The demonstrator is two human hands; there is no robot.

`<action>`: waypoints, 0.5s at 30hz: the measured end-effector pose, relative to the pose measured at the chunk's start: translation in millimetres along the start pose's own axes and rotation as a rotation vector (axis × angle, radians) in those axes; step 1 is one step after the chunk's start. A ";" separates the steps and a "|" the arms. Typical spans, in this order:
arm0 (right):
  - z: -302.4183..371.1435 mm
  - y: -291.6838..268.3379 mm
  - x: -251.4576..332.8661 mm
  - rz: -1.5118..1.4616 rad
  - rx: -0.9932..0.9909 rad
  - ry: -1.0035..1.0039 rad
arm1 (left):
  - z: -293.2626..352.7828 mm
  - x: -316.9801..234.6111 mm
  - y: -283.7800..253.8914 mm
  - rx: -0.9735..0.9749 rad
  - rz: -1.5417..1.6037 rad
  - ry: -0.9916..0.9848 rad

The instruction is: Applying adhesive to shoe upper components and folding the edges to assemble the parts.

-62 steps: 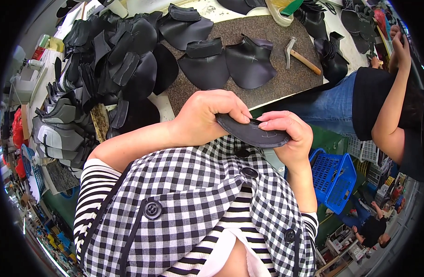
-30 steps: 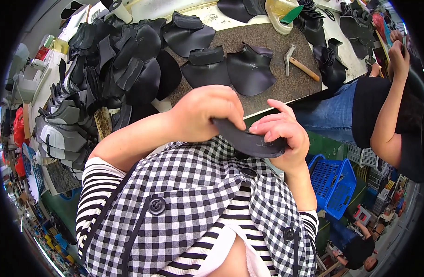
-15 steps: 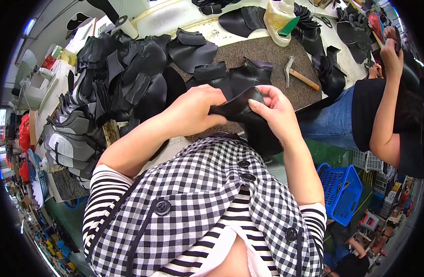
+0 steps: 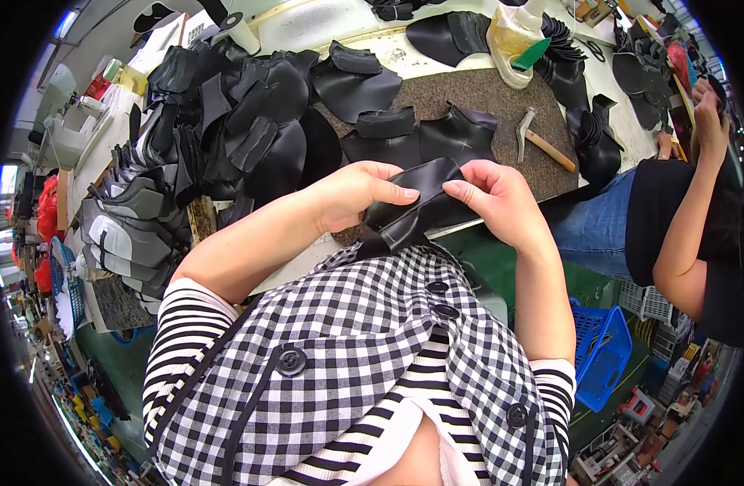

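Note:
A black leather piece (image 4: pixel 424 178) is stretched between my hands, its edge folded over. My left hand (image 4: pixel 351 196) pinches the left part, thumb lying on top. At the upper right edge, the thumb and fingers of my right hand (image 4: pixel 501 197) grip it. The lower part of the leather hangs down by my checked apron (image 4: pixel 347 324). Just beyond my hands, two flat black leather pieces (image 4: pixel 459 139) rest side by side on a brown mat (image 4: pixel 445 87). A hammer (image 4: pixel 546 150) with a wooden handle lies to their right.
Black leather pieces (image 4: pixel 262 89) are heaped at the left, beside stacked grey pieces (image 4: pixel 133 223). A yellow-stained white container (image 4: pixel 509 36) with a green tool stands at the back. On the right are a co-worker's arm (image 4: pixel 684 219) and a blue basket (image 4: pixel 603 356).
The leather piece has been turned and spread flatter between my hands. My left thumb has moved on top of it. The whole view has shifted slightly.

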State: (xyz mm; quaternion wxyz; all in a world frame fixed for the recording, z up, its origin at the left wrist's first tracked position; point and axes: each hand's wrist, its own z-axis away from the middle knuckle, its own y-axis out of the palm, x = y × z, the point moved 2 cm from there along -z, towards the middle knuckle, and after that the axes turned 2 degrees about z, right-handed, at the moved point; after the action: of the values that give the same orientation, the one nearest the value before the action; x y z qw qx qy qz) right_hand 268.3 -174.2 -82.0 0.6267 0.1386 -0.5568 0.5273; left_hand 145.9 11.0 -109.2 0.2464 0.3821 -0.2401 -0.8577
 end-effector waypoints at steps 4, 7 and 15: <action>1.7 5.1 0.7 -0.063 -0.109 -0.146 | -7.2 -0.3 -6.0 0.024 -0.028 0.010; 3.2 9.6 3.2 -0.083 -0.162 -0.169 | -9.7 -0.8 -3.8 0.167 -0.149 0.131; 11.4 18.2 20.8 0.170 -0.217 -0.117 | -5.6 -10.6 19.8 0.139 -0.266 0.187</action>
State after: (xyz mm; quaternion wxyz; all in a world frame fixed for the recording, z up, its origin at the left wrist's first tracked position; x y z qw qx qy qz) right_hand 243.5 -165.0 -68.0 0.5574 0.0530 -0.6560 0.5062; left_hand 161.2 1.0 -95.0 0.1250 0.5047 -0.2223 -0.8247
